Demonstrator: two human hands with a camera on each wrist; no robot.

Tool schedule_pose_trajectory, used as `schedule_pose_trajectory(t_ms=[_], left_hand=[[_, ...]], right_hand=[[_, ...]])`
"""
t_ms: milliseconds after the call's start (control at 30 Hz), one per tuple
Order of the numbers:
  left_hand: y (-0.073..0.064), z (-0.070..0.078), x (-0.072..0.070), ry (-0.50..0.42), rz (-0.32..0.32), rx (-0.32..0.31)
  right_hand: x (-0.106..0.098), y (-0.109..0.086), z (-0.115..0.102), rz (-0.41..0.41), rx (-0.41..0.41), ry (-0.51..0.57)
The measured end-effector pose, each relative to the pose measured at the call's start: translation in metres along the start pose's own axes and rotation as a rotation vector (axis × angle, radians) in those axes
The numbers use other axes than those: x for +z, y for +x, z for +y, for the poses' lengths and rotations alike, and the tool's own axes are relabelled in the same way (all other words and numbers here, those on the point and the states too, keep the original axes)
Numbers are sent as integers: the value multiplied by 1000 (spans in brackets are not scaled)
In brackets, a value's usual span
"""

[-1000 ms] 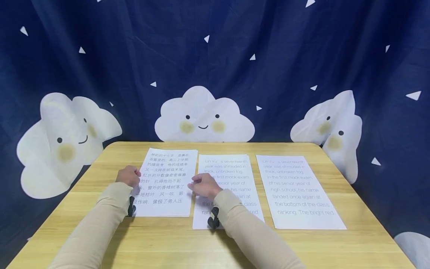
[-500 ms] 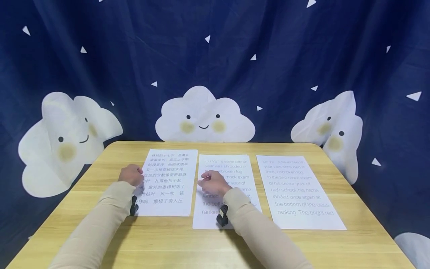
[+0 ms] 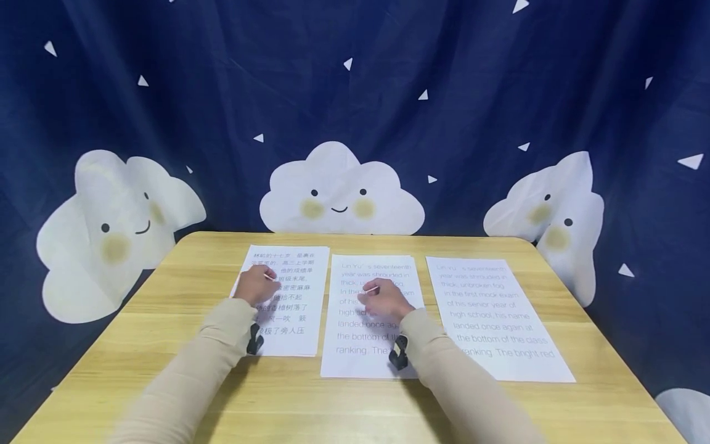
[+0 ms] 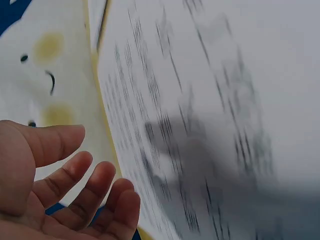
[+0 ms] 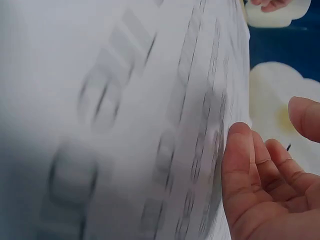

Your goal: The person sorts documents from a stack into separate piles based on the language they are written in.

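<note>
My left hand (image 3: 257,285) is over the left sheet of paper (image 3: 299,317), which is printed with Chinese characters. In the left wrist view the fingers (image 4: 102,175) curve loosely, thumb apart, with nothing between them. My right hand (image 3: 386,300) is above the middle sheet of paper (image 3: 355,365), printed with English text. Its loosely bent fingers (image 5: 237,150) hold nothing in the right wrist view, and the thumb stands away from them. Shadows of both hands fall on the print. Whether any fingertip touches paper is hard to tell.
A third English sheet (image 3: 493,302) lies at the right, partly under the right forearm's line of view. All the papers rest on a wooden table (image 3: 288,407). Behind its far edge hangs a dark blue curtain (image 3: 388,61) with smiling clouds and white triangles.
Both hands have moved right: the left from the left sheet's edge in over its text, the right from the gap between sheets onto the middle sheet. The papers lie as before.
</note>
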State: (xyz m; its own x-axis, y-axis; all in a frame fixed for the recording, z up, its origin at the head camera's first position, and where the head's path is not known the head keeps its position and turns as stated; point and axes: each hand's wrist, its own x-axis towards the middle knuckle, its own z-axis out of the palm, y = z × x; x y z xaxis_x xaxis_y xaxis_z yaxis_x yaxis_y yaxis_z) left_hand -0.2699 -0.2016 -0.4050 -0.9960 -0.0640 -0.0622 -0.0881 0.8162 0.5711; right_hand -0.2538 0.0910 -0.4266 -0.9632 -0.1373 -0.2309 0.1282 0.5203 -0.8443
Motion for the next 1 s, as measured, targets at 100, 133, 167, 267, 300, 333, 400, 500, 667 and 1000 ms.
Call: schedule_pose_trajectory(t_ms=[100, 133, 167, 267, 300, 333, 400, 500, 667, 1000], left_hand=[[-2, 14, 12, -34, -9, -2], [-2, 18, 16, -43, -16, -8], [-2, 23, 20, -46, -23, -9], [-3, 36, 29, -66, -48, -19], [-4, 40, 32, -74, -57, -16], [-4, 43, 35, -76, -63, -7], [-5, 50, 41, -85, -74, 4], [-7, 58, 50, -86, -81, 17], [-12, 69, 63, -98, -98, -2], [-18, 75, 71, -83, -108, 20]], right_hand=[[-11, 0, 9, 32, 14, -34], [-14, 0, 12, 42, 18, -38], [-17, -1, 14, 54, 23, -45], [-27, -3, 22, 89, 30, -53], [-30, -3, 25, 103, 33, -61], [-33, -4, 27, 118, 37, -70], [-39, -5, 32, 139, 39, -86], [-48, -6, 37, 156, 39, -114], [-62, -9, 44, 179, 35, -187], [-73, -14, 48, 248, 26, -382]])
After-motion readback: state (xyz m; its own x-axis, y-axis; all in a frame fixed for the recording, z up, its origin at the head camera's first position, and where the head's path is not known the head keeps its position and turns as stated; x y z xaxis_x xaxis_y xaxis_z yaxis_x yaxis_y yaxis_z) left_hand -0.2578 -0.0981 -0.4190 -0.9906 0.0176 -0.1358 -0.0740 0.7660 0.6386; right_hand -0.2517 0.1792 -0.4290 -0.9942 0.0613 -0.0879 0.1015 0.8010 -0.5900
